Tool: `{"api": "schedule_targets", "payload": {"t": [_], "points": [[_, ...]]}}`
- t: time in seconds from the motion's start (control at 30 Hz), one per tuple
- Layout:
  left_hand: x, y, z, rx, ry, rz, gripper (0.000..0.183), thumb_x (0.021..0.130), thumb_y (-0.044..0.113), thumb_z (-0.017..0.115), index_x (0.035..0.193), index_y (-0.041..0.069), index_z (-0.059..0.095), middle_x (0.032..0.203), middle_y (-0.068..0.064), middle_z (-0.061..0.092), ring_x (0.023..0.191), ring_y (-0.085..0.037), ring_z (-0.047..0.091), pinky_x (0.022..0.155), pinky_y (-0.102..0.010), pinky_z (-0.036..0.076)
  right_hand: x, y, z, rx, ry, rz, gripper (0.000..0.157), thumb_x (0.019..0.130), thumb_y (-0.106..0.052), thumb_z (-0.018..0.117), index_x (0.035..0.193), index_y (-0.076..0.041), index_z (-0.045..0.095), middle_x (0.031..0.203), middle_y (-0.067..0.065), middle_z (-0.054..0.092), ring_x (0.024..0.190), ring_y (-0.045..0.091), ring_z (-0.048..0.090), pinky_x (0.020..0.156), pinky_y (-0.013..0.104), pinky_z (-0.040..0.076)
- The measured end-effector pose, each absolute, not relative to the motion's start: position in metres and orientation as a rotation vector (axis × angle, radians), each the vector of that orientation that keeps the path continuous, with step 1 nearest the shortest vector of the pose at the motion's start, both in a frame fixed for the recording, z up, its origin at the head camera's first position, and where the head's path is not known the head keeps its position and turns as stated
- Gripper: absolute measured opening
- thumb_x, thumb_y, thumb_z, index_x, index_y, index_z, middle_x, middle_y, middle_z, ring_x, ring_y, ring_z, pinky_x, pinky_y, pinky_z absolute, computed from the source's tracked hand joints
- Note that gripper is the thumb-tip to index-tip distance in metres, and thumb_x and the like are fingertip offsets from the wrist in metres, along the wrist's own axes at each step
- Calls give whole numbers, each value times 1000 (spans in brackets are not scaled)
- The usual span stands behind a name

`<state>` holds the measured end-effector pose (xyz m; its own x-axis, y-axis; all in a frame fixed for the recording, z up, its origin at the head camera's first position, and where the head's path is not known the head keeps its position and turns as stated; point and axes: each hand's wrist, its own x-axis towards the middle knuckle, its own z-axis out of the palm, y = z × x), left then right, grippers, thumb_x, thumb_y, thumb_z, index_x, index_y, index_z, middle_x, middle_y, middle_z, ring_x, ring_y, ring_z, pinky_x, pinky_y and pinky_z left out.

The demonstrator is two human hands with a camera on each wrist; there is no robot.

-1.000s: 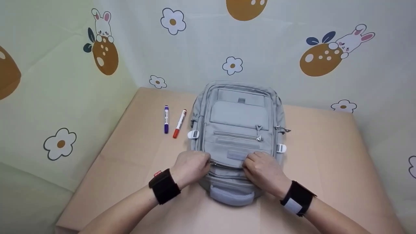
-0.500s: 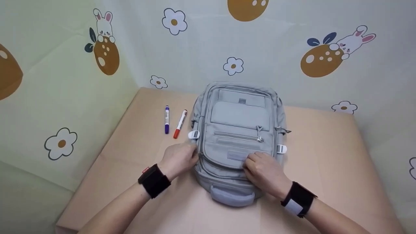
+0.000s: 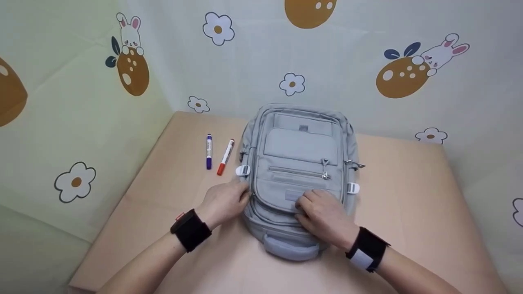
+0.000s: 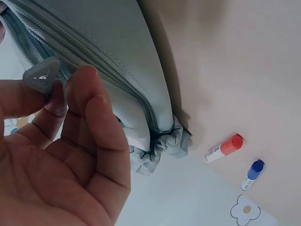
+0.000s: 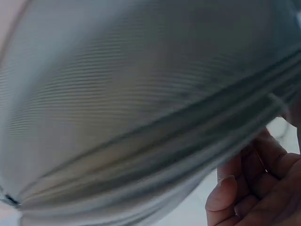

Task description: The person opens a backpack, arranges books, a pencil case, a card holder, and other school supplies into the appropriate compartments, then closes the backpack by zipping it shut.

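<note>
A grey backpack (image 3: 300,147) lies front side up, its padded top handle (image 3: 291,248) toward the person. At its left side, the left hand (image 3: 224,203) pinches a zipper pull between thumb and finger. In the left wrist view this triangular grey zipper pull (image 4: 42,75) shows at the fingertips, beside the zipper track (image 4: 89,54). The right hand (image 3: 325,214) has its fingers curled at the lower edge of the front panel and grips the fabric there. Blurred grey fabric fills most of the right wrist view, with curled fingers (image 5: 256,188) below its edge.
A purple-capped marker (image 3: 209,152) and a red-capped marker (image 3: 226,157) lie left of the backpack on the tan tabletop (image 3: 163,179). White strap buckles (image 3: 353,188) sit on the bag's sides. Behind hangs a printed cloth (image 3: 253,65) with flowers and rabbits.
The left hand has moved from the bag's near edge to its left side, drawing the zipper pull along, and the seam there now gapes. The right hand has shifted slightly left.
</note>
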<state>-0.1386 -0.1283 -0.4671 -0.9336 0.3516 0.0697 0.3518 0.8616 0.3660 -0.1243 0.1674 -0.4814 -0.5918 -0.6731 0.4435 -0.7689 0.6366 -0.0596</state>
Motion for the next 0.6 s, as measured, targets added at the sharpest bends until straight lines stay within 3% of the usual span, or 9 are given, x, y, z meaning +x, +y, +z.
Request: {"api": "schedule_targets", "payload": {"t": [0.4, 0.6], "points": [[-138, -130, -468, -617, -2970, -538, 20, 100, 23, 63, 81, 17, 58, 75, 4, 47, 60, -13, 47, 51, -34, 39, -127, 107, -457, 1211, -2539, 175, 26, 82, -30, 81, 89, -11, 64, 85, 1, 62, 76, 22, 56, 68, 38, 49], [-138, -129, -469, -634, -2971, -552, 19, 101, 22, 62, 83, 16, 59, 74, 3, 47, 61, -15, 48, 53, -35, 41, -132, 89, -465, 1151, -2539, -71, 12, 86, -15, 71, 86, -9, 61, 80, 4, 60, 71, 23, 56, 62, 36, 49]]}}
